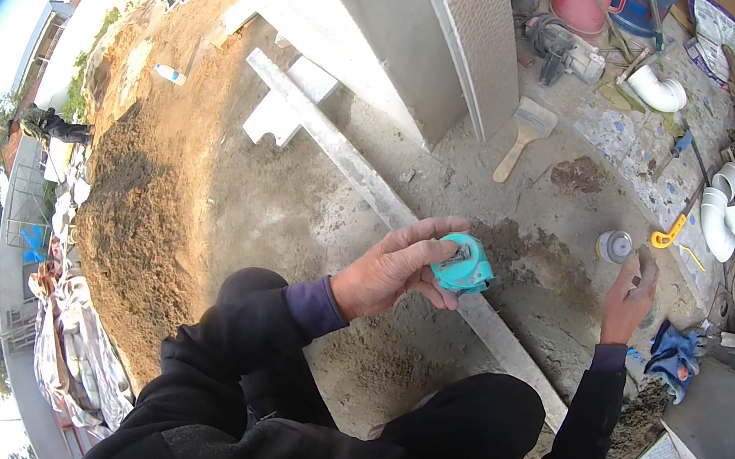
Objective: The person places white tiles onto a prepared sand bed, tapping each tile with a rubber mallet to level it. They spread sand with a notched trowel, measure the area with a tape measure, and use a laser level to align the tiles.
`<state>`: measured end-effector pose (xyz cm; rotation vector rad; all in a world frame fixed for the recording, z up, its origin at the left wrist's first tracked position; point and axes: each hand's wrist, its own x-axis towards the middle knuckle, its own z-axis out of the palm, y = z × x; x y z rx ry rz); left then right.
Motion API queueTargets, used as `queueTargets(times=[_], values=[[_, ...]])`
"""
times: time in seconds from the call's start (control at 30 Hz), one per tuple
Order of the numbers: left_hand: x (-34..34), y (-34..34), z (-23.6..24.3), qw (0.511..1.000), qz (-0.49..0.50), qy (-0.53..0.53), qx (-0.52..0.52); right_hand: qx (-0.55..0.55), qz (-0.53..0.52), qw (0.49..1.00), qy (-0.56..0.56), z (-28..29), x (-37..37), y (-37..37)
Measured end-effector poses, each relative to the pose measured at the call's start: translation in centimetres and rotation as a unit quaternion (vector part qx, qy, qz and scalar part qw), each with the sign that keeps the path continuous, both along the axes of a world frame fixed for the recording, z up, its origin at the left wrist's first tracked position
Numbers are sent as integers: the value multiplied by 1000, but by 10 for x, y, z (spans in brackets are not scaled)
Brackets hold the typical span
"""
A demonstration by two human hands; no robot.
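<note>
My left hand (395, 268) grips a turquoise tape measure (464, 262) above a long, pale straight bar (345, 159) that lies diagonally across the rough concrete ground. My right hand (630, 298) is out to the right with its fingers apart and nothing visible in them, just beside a small metal can (613, 246). A yellow-handled tool (668, 234) lies just beyond it on a speckled slab. A wide brush with a wooden handle (525, 134) rests on the ground ahead, by a textured tile (477, 55) leaning on a plastered pillar.
White pipe fittings (724, 224), a grey power tool (578, 56) and blue gloves (674, 360) lie at the right. White boards (275, 114) lie ahead. A dirt pile (128, 221) runs along the left, where another person (52, 127) in dark trousers bends near white sacks.
</note>
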<state>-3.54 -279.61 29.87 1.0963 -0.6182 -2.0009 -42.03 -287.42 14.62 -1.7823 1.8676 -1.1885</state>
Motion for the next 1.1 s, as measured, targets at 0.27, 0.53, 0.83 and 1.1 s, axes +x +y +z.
queueTargets(times=[0.27, 0.53, 0.83, 1.1], values=[[96, 76, -38, 1000, -15, -7, -19, 244, 350, 897, -120, 127, 269, 116], [180, 80, -10, 722, -58, -413, -552, 309, 209, 907, -197, 132, 343, 168], [186, 101, -31, 759, -147, -262, -578, 315, 71, 887, -331, 124, 372, 222], [185, 115, -23, 776, -210, -237, -545, 222, 76, 968, 94, 187, 389, 251]])
